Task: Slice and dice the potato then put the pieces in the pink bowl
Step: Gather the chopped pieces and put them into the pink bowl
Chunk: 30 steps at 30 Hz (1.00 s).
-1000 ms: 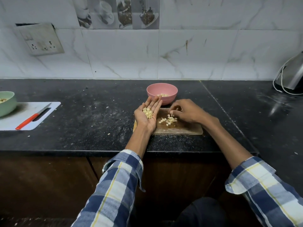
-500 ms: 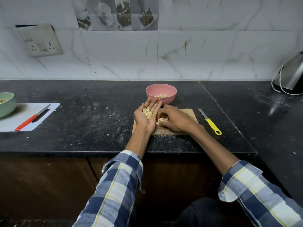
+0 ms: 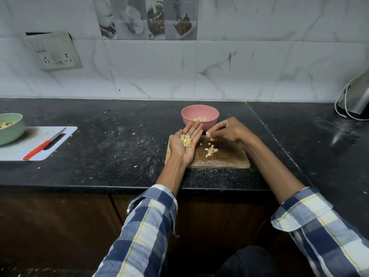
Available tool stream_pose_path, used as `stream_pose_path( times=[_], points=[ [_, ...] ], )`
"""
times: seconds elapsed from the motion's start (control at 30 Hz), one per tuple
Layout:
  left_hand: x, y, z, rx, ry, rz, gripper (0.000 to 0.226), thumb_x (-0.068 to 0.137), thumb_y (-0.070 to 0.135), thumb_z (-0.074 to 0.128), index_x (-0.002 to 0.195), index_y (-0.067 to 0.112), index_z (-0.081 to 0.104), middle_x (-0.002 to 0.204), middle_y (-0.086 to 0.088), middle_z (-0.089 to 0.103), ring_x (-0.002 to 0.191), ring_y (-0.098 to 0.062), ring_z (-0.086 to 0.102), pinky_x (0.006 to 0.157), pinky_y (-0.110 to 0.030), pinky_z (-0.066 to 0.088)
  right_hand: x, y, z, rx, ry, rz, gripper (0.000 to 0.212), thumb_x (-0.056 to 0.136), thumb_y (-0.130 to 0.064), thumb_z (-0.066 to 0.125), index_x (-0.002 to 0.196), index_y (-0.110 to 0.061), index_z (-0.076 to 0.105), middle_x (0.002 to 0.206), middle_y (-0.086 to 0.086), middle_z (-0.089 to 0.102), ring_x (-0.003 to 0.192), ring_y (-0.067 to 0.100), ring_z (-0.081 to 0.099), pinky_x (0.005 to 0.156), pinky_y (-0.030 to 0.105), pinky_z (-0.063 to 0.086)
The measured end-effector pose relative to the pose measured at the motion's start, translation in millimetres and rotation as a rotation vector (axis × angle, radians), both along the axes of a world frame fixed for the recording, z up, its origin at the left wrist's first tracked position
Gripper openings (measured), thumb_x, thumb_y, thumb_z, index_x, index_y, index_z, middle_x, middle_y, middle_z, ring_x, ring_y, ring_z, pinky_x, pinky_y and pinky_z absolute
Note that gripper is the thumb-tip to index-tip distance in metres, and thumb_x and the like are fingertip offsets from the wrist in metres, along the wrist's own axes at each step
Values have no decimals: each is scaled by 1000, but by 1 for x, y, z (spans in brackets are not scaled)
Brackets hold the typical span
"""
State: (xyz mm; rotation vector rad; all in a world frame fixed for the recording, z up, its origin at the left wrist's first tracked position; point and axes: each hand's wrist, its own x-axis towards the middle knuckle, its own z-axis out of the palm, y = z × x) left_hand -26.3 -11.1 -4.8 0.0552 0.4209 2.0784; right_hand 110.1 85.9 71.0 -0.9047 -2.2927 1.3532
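Gathering step: the left hand (image 3: 184, 143), palm flat, carries potato dice (image 3: 185, 140); the right hand (image 3: 225, 130) pinches one piece. Next, tipping them into the pink bowl (image 3: 200, 116) just beyond.

This was a home kitchen. A black speckled stone desk (image 3: 99, 136), dusted with crumbs, ran along a wall of white marble-look tiles (image 3: 149, 66), with a strip of decorative tiles (image 3: 147, 17) picturing cups and food above. A switch-and-socket plate (image 3: 54, 50) hung askew on the wall at the left. A steel kettle (image 3: 357, 96) with a white cord stood at the desk's far right corner. Near the left edge lay a white cutting board (image 3: 24, 148) carrying a red-handled knife (image 3: 43, 145) and a green bowl (image 3: 10, 128). Dark wooden cabinet doors (image 3: 60, 226) sat below the front edge.
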Motion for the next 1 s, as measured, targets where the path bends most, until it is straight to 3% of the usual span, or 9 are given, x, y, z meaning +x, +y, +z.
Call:
stream_pose_path(
  times=[0.1, 0.2, 0.23, 0.37, 0.43, 0.53, 0.77, 0.87, 1.0],
  points=[
    [0, 1, 0, -48, 20, -25, 52, 112, 21, 19, 129, -9, 58, 131, -30, 64, 132, -39, 58, 111, -41, 48, -11, -11, 9, -50, 43, 13, 15, 85, 5, 77, 100, 3, 77, 88, 6, 76, 57, -1, 69, 53, 10, 51],
    [-2, 3, -4, -69, 42, -10, 52, 110, 18, 21, 143, -10, 50, 123, -27, 64, 85, -25, 65, 71, -31, 57, -32, -21, 10, 81, -24, 82, 7, 92, -1, 72, 93, -3, 79, 83, 5, 78, 67, 6, 73, 60, 14, 56],
    [-2, 3, -4, -75, 46, -4, 51, 110, 18, 22, 143, -11, 49, 115, -25, 65, 79, -23, 61, 69, -31, 57, -40, -22, 7, 144, -69, 82, 12, 96, -4, 69, 95, -5, 80, 88, 7, 79, 73, 10, 74, 65, 18, 60],
    [-1, 3, -5, -93, 45, 15, 46, 110, 16, 25, 126, -10, 60, 112, -24, 71, 107, -30, 62, 108, -44, 51, -58, -27, 1, 435, -193, 42, 28, 97, -3, 55, 101, -10, 82, 102, 11, 76, 93, 22, 70, 87, 34, 58],
    [0, 1, -3, -71, 14, 27, 40, 109, 13, 28, 123, -7, 61, 113, -24, 70, 115, -33, 64, 95, -48, 59, -62, -28, -3, 541, -176, 2, 28, 89, 4, 61, 95, -12, 82, 103, 12, 73, 97, 25, 65, 91, 41, 57],
    [1, 1, -2, -66, -21, 44, 32, 109, 9, 31, 109, -4, 60, 102, -21, 68, 97, -31, 67, 67, -45, 65, -63, -29, -9, 642, -114, -23, 25, 78, 5, 70, 84, -16, 82, 94, 8, 74, 94, 25, 64, 87, 44, 57],
    [-2, 4, -5, 18, -57, 23, 37, 107, 10, 30, 117, -10, 59, 107, -25, 66, 112, -31, 59, 96, -48, 56, -58, -32, 0, 641, -33, -14, 21, 84, 1, 69, 90, -14, 83, 89, 1, 78, 91, 15, 68, 87, 32, 54],
    [-2, 5, -6, -2, -24, 19, 39, 108, 12, 29, 122, -9, 59, 116, -26, 63, 124, -34, 54, 94, -53, 54, -58, -30, 6, 596, -69, 11, 28, 84, 7, 66, 91, -13, 84, 91, 2, 79, 90, 12, 69, 85, 27, 53],
    [0, 2, -4, 7, -15, 26, 40, 109, 12, 28, 119, -8, 61, 107, -24, 67, 104, -31, 63, 91, -51, 56, -57, -28, 6, 615, -55, 0, 25, 78, 7, 75, 85, -16, 84, 84, -1, 78, 82, 5, 63, 76, 23, 49]
  ],
)
